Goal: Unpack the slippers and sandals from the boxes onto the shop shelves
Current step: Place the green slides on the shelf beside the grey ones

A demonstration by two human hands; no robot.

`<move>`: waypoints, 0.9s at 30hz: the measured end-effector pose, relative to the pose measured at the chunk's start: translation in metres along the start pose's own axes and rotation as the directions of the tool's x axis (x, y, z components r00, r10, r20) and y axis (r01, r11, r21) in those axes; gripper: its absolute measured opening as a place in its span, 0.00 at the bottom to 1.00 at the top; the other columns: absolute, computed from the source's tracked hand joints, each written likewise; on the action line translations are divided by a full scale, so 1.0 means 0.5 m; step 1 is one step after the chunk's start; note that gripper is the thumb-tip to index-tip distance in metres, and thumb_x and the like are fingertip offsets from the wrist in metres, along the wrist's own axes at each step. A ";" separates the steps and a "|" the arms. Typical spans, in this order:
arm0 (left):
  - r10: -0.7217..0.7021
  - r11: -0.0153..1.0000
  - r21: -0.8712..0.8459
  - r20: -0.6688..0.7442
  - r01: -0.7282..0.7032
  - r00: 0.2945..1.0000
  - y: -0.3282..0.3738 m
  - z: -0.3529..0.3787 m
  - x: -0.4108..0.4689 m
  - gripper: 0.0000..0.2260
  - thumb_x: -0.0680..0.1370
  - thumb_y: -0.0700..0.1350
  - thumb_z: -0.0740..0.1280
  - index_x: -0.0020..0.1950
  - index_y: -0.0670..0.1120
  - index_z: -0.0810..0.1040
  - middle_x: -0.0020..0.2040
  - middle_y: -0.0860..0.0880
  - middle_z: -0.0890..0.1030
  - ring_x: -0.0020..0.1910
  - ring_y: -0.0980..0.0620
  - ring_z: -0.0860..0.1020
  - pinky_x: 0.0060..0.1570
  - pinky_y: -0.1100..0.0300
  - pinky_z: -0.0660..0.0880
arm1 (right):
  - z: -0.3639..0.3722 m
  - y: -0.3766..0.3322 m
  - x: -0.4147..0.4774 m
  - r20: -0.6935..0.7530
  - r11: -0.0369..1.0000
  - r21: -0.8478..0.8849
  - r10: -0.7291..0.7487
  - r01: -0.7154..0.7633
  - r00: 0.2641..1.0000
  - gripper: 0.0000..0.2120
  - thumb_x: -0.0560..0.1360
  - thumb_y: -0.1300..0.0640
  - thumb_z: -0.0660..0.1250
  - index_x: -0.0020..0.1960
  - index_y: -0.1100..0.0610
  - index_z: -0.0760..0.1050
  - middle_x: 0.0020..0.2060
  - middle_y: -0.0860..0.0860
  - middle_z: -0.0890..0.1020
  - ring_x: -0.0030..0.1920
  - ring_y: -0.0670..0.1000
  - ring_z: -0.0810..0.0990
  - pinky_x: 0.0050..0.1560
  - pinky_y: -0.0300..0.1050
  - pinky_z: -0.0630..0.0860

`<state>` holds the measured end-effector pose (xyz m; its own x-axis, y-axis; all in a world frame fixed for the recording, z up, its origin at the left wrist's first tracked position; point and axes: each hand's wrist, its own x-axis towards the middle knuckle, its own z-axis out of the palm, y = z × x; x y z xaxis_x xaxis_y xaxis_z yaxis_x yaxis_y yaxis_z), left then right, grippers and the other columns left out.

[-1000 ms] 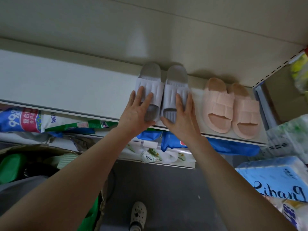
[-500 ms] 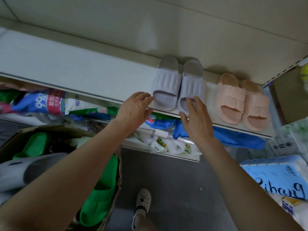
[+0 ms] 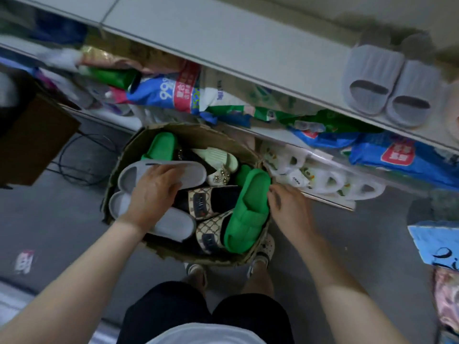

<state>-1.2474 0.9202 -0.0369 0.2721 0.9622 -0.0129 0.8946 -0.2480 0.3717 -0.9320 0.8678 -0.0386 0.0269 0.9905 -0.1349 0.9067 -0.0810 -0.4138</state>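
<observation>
Head view: open box [image 3: 139,142] of slippers on the floor below the shelf [image 3: 223,40].

Left hand [image 3: 154,192] lies on the two grey slippers [image 3: 191,172] at the box's left side, fingers curled over the upper one; whether they clamp it cannot be told. Right hand [image 3: 289,207] sits at the box's right rim, fingertips together, touching the green slipper [image 3: 248,209]. Checked sandals [image 3: 208,202] lie between. One lilac pair [image 3: 387,83] stands on the shelf, upper right.
</observation>
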 end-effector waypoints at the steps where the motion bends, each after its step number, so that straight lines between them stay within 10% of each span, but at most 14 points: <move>1: -0.036 0.999 0.005 0.037 0.036 0.999 -0.031 0.005 -0.033 0.14 0.70 0.36 0.73 0.55 0.41 0.81 0.54 0.42 0.82 0.52 0.38 0.79 0.51 0.46 0.77 | 0.035 -0.024 -0.012 0.127 0.999 -0.012 0.037 -0.036 0.991 0.14 0.79 0.52 0.63 0.60 0.59 0.79 0.53 0.56 0.81 0.54 0.59 0.79 0.53 0.50 0.76; 5: -0.071 0.997 -0.004 0.159 0.072 0.985 -0.114 0.026 -0.110 0.19 0.70 0.37 0.73 0.61 0.44 0.80 0.58 0.44 0.81 0.56 0.41 0.79 0.54 0.45 0.77 | 0.129 -0.084 -0.029 0.416 0.985 -0.143 0.151 -0.100 0.897 0.20 0.77 0.52 0.67 0.66 0.57 0.71 0.60 0.56 0.77 0.62 0.59 0.74 0.61 0.52 0.73; 15: -0.228 0.954 0.258 0.310 0.149 0.923 -0.204 0.048 -0.008 0.40 0.71 0.57 0.71 0.77 0.53 0.54 0.77 0.43 0.56 0.76 0.39 0.54 0.73 0.40 0.55 | 0.145 -0.167 0.090 0.344 0.996 0.025 0.071 -0.085 0.936 0.15 0.76 0.61 0.68 0.61 0.53 0.74 0.57 0.53 0.78 0.61 0.56 0.75 0.65 0.57 0.68; 21: -0.318 0.888 0.434 0.345 0.150 0.883 -0.231 0.058 0.065 0.29 0.77 0.66 0.56 0.72 0.51 0.65 0.57 0.45 0.78 0.52 0.44 0.75 0.57 0.51 0.69 | 0.157 -0.204 0.145 0.396 0.998 0.007 0.061 -0.070 0.916 0.15 0.78 0.54 0.66 0.64 0.51 0.75 0.60 0.53 0.76 0.63 0.57 0.73 0.65 0.61 0.68; 27: -0.320 0.904 -0.132 0.423 0.407 0.848 -0.192 0.058 0.023 0.18 0.77 0.60 0.63 0.54 0.47 0.78 0.45 0.48 0.77 0.45 0.46 0.76 0.41 0.56 0.68 | 0.140 -0.251 0.165 0.393 0.999 -0.026 0.052 -0.046 0.918 0.16 0.79 0.54 0.59 0.66 0.50 0.71 0.63 0.50 0.73 0.66 0.55 0.70 0.69 0.58 0.63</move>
<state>-1.3200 0.9520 -0.0997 0.0947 0.8474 -0.5225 0.8726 0.1820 0.4533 -1.0732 0.9519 -0.0608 -0.0932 0.8613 -0.4995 0.9154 -0.1232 -0.3833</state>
